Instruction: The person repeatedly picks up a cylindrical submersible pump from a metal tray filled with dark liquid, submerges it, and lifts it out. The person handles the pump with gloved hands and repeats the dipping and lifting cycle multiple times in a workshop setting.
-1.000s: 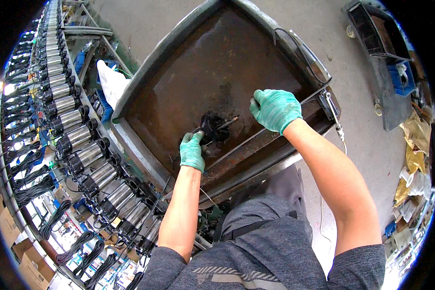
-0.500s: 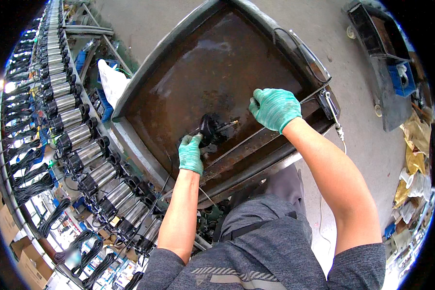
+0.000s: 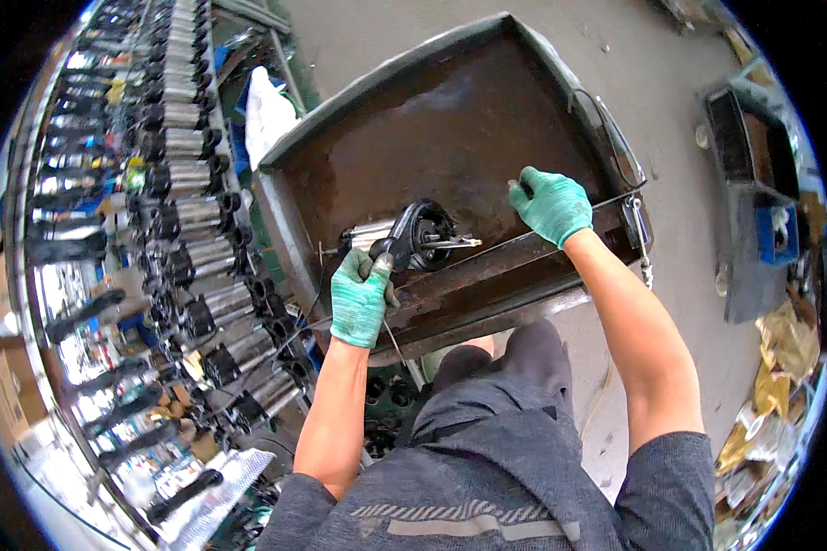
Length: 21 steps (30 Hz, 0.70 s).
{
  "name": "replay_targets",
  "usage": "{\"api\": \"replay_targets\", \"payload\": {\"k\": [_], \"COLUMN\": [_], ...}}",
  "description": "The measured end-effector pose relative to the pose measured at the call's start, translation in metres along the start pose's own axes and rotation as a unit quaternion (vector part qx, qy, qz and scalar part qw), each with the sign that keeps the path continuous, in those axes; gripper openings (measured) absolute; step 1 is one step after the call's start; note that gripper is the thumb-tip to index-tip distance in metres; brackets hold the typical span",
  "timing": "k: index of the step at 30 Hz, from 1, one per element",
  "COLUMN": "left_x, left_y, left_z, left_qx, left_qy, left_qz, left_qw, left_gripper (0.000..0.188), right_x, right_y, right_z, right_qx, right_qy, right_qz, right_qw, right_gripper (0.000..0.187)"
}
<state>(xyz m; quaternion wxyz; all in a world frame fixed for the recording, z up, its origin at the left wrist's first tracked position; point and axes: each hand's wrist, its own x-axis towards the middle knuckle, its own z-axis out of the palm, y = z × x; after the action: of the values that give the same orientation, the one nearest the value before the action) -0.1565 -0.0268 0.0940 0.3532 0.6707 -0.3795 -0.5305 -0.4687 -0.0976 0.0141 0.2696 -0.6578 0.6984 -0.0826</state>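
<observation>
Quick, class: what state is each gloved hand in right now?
Left hand: closed, holding the black-and-silver cylindrical part.
Right hand: fingers curled; whether it holds anything cannot be told.

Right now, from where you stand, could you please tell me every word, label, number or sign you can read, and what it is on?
No text can be read.
Brown carton at the left: any marks are too small and blurred.
Dark grey shirt: pale stripes, no legible lettering.
Metal-and-black cylinder part at the left hand: no readable text.
</observation>
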Motion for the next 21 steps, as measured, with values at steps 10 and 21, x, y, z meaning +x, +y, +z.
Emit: {"api": "replay_targets", "payload": {"k": [10,21], "left_x": [-0.105,-0.147], "left_y": [0.065,0.012], "left_z": [-0.005,0.060], "left_qx": [0.217,0.237], "left_qy": [0.083,0.088], "left_qz": [0.202,0.125], "left_qw": [0.951,0.959], "left_gripper": [0.037,0.034], "right_x": [-0.133,-0.157], "right_y": [-0.088,-0.012], "right_z": [-0.051,0.020], "right_qx": [0.207,0.274], "right_qy": [-0.022,-0.082], "right_qz": [-0.245,-0.226], "right_qw": [0.947,0.931], "right_gripper": [0.028,0.013]}}
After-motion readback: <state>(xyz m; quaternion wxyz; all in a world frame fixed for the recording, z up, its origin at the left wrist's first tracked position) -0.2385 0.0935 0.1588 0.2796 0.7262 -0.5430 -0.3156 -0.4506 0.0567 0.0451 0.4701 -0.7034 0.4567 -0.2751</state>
